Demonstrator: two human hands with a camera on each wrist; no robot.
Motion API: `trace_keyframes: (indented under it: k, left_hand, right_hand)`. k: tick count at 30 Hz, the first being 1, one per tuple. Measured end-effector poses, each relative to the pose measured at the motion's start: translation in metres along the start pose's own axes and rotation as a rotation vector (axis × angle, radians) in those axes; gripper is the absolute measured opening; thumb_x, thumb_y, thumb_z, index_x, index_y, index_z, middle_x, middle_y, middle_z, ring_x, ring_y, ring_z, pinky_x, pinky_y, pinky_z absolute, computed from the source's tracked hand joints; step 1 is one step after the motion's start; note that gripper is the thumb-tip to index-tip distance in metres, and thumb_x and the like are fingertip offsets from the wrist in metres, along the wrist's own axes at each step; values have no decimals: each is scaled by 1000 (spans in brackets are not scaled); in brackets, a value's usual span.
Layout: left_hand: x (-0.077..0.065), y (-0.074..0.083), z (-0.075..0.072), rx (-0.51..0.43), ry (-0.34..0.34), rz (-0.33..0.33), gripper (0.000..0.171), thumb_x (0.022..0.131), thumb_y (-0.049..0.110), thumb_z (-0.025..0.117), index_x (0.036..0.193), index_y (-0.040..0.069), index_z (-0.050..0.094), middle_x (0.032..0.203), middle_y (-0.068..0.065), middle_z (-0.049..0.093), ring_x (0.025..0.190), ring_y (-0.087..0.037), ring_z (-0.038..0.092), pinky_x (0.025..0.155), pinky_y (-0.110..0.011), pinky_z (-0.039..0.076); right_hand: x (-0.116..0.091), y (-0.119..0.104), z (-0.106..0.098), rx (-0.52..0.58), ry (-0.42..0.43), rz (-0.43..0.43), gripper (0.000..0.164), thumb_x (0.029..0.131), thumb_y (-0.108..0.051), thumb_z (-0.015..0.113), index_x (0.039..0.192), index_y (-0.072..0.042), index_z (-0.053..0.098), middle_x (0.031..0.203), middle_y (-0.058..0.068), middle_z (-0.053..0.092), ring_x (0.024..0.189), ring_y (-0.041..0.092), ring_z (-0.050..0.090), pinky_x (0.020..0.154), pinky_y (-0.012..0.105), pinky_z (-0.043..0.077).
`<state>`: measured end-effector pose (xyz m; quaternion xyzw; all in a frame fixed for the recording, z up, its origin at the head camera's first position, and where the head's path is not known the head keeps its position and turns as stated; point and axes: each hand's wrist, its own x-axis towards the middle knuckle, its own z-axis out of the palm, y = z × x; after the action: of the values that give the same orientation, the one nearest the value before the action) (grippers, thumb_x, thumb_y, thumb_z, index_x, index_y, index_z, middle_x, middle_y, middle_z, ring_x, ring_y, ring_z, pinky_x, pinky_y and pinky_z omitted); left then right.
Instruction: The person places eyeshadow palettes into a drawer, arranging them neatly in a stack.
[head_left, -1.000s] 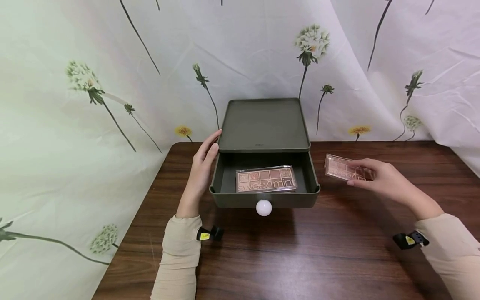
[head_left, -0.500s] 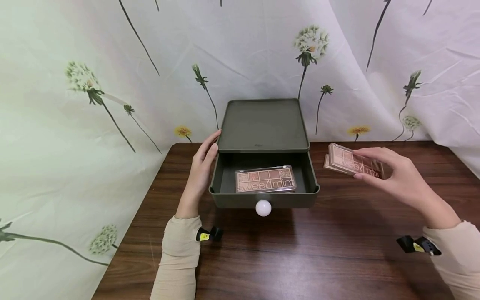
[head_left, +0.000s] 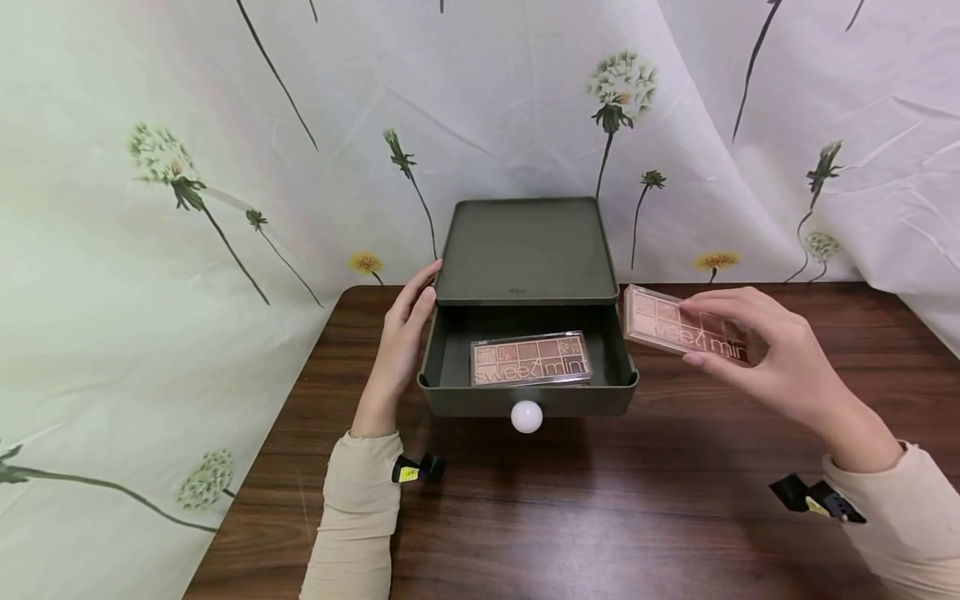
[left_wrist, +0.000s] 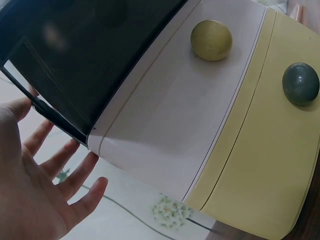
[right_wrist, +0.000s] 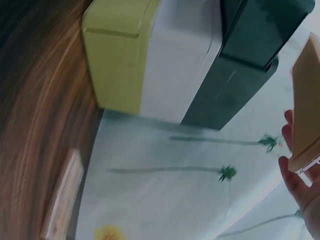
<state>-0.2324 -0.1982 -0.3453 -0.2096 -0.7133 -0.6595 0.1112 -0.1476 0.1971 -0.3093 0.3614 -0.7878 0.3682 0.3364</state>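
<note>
An eyeshadow palette with a clear lid is pinched between the thumb and fingers of my right hand, raised just right of the dark green drawer. That drawer is pulled out, and inside it lies another eyeshadow palette, slightly askew. My left hand rests on the left side of the drawer's dark green housing. Fingers of the left hand are spread in the left wrist view, touching the housing edge. On the tabletop, the right wrist view has a further flat case, apparently a palette.
Under the dark green unit are a white drawer and a yellow drawer, both pushed in, with round knobs. The stack stands on a brown wood table. A dandelion-print cloth hangs close behind it.
My right hand has lifted the palette off another one on the table, then carried it left toward the drawer's right wall. The left hand and drawer have stayed put.
</note>
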Motion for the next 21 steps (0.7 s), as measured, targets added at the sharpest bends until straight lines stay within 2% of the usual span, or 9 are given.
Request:
trace_keyframes:
  k: [5, 16, 21]
  left_hand:
    - [0, 1, 1, 7, 0, -5, 45, 106, 27, 45, 149, 15, 47, 150, 4, 44, 130, -14, 46, 101, -34, 38]
    - [-1, 2, 1, 29, 10, -13, 45, 105, 29, 45, 149, 18, 47, 150, 6, 44, 130, -13, 45, 102, -34, 37]
    - [-1, 2, 1, 41, 18, -7, 44, 105, 30, 45, 148, 19, 49, 149, 6, 46, 129, -13, 46, 101, -33, 38]
  right_hand:
    - [5, -4, 9, 6, -15, -31, 64, 87, -53, 69, 109, 8, 71, 107, 19, 68, 105, 9, 57, 88, 17, 40]
    - [23, -12, 32, 38, -99, -61, 56, 89, -52, 68, 117, -4, 71, 116, 7, 69, 111, 15, 57, 99, 24, 37]
    - [32, -19, 43, 24, -147, -53, 48, 86, -43, 77, 120, -10, 71, 119, 0, 67, 112, 16, 57, 99, 24, 37]
